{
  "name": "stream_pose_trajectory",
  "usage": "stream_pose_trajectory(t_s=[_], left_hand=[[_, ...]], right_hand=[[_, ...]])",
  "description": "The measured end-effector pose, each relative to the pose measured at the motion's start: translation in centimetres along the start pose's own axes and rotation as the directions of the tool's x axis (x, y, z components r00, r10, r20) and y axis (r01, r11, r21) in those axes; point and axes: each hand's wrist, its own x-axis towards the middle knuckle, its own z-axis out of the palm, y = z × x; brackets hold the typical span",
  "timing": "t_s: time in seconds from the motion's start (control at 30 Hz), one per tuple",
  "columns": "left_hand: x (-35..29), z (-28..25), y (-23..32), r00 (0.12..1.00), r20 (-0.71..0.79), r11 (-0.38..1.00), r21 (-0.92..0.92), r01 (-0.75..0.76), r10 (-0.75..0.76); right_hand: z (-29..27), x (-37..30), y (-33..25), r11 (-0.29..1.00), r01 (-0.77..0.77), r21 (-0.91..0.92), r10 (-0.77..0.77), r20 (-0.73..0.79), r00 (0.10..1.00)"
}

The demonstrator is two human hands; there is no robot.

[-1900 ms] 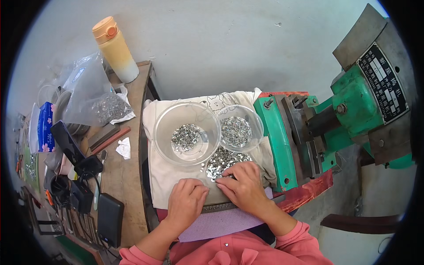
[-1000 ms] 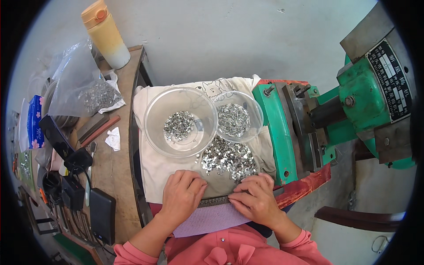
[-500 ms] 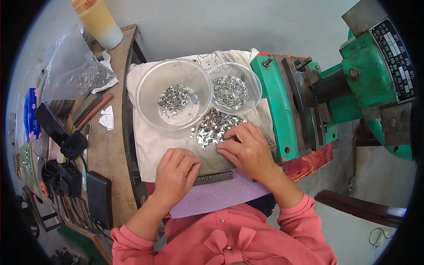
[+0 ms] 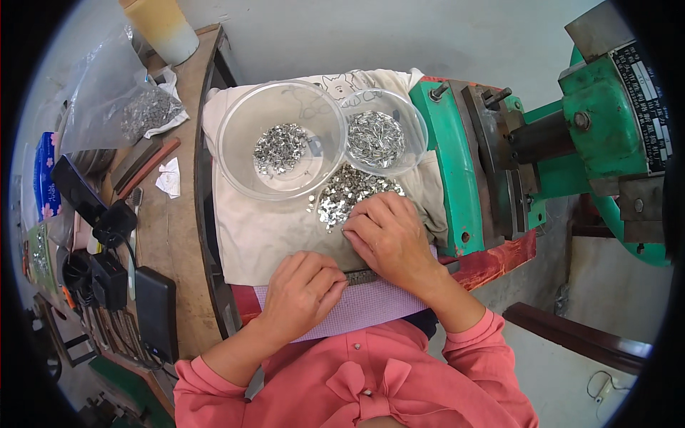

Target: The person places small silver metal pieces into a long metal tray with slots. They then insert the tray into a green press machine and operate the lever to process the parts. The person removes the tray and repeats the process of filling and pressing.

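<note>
One bare left hand [image 4: 302, 291] has its back turned up, the fingers curled and the thumb drawn in against the index finger, its tips at the left end of a narrow dark grey metal strip [image 4: 362, 276]. Whether a small piece is pinched there cannot be told. Its wrist is nearly straight, and the forearm slants up from the lower left out of a pink sleeve [image 4: 208, 381].

The bare right hand [image 4: 389, 237] reaches farther forward — bent at the wrist and angled to the left, knuckles up. Its thumb and index finger meet at the near edge of a loose pile of small flat silvery metal pieces [image 4: 344, 194]; the tips are too small to show whether they grasp one.

The strip lies on a pale purple woven cloth [image 4: 357, 312], between the hands and the pink shirt [image 4: 314, 371]. The pile rests on a cream and grey-brown fabric [image 4: 250, 239], in front of two round clear plastic tubs: a large tub [image 4: 227, 146] with short metal bits [image 4: 280, 148] inside, and a smaller tub [image 4: 419, 132] with slender metal pins [image 4: 376, 139].

Beyond the right hand stands a green metal press [image 4: 446, 182]. Well to the left, a worn wooden desk [image 4: 175, 282] bears a crumpled white paper [image 4: 169, 178] and a black rectangular device [image 4: 156, 312].
</note>
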Motion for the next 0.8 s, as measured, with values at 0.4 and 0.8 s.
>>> stream_pose_trajectory(t_s=[0.4,0.8], left_hand=[[0.3,1.2,0.4,1.0,0.022,0.997,0.073,-0.004,0.002],[-0.2,0.5,0.7,0.992,0.114,0.998,0.052,0.04,-0.045]], right_hand=[[-2.0,-1.4,0.2,0.98,-0.115,0.163,0.108,0.052,0.993],[-1.6,-1.6,-0.3,0.993,-0.075,0.09,0.069,0.061,0.996]])
